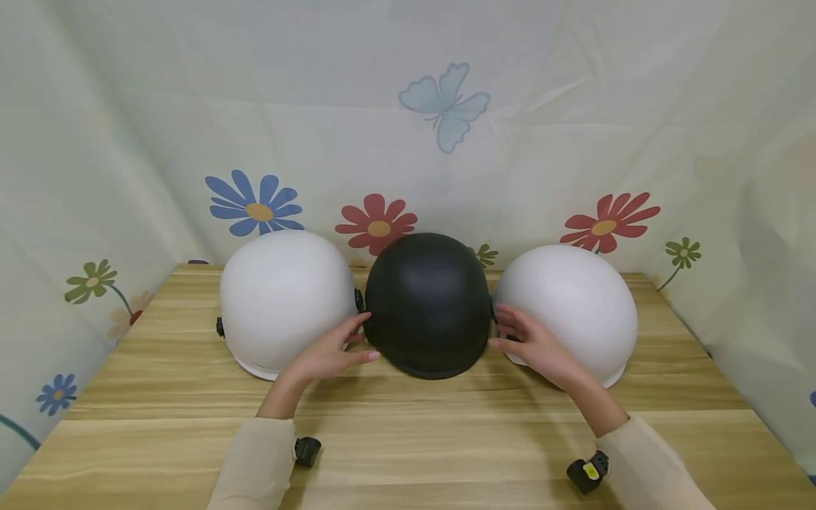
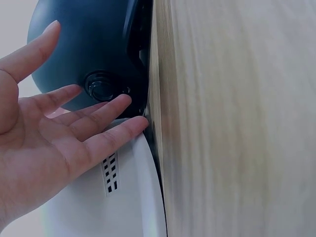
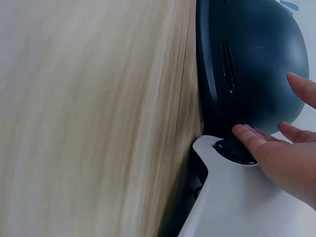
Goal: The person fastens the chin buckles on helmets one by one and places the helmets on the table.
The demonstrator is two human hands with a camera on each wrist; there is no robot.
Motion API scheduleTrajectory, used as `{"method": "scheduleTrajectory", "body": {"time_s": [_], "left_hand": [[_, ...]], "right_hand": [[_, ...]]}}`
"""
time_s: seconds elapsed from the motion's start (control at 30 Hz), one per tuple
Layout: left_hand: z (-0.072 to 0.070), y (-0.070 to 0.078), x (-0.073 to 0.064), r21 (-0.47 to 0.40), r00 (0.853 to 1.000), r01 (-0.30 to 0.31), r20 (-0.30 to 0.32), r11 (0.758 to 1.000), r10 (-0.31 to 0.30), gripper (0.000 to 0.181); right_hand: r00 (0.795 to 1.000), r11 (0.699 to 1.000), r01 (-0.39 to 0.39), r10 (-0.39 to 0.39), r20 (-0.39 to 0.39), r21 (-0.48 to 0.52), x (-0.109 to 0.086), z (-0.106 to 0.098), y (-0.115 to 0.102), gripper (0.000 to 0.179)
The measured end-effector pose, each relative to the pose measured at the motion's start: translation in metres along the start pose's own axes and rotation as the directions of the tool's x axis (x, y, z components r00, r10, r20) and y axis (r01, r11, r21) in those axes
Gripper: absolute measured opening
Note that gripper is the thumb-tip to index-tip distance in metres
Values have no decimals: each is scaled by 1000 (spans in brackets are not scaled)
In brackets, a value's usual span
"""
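Observation:
A black helmet (image 1: pixel 428 304) sits between two white helmets on the wooden table. My left hand (image 1: pixel 333 352) is at its left side, fingers extended, thumb toward its front. In the left wrist view the left hand (image 2: pixel 64 123) has spread fingers near a round black knob (image 2: pixel 101 88) on the black helmet. At the opposite side is my right hand (image 1: pixel 532 345), fingers straight, between the black helmet and the right white helmet (image 1: pixel 576 304). The right wrist view shows the right fingertips (image 3: pixel 242 131) by the black helmet's lower side; contact is hard to tell.
The left white helmet (image 1: pixel 287 297) almost meets the black one and has a black knob (image 1: pixel 359 300) on its side. Behind the table (image 1: pixel 408 446) hangs a pale curtain (image 1: pixel 319 127) printed with flowers and a butterfly. Both wrists carry small black cameras (image 1: pixel 307 451).

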State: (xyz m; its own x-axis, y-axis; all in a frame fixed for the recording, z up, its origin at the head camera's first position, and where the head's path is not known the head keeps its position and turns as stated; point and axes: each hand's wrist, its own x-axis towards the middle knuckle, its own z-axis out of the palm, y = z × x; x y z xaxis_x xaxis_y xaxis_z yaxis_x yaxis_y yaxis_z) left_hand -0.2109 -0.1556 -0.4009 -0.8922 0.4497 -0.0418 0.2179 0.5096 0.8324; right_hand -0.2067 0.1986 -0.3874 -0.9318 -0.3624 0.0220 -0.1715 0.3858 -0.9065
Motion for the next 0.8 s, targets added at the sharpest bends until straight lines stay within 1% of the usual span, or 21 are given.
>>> {"method": "scheduleTrajectory", "body": {"time_s": [0.33, 0.47, 0.6, 0.8], "left_hand": [[1, 1, 0, 6, 1000, 2, -5, 1000, -2, 77], [1, 2, -1, -19, 1000, 7, -1, 1000, -7, 79], [0, 2, -1, -49, 1000, 28, 2, 998, -28, 80], [0, 3, 1, -141, 997, 74, -3, 987, -75, 77]], "right_hand": [[1000, 999, 5, -5, 3, 47, 10, 5, 1, 75], [1000, 999, 0, 0, -1, 45, 12, 5, -1, 77], [1000, 999, -7, 7, -3, 51, 13, 6, -2, 77], [1000, 999, -6, 6, -2, 53, 13, 5, -5, 76]]}}
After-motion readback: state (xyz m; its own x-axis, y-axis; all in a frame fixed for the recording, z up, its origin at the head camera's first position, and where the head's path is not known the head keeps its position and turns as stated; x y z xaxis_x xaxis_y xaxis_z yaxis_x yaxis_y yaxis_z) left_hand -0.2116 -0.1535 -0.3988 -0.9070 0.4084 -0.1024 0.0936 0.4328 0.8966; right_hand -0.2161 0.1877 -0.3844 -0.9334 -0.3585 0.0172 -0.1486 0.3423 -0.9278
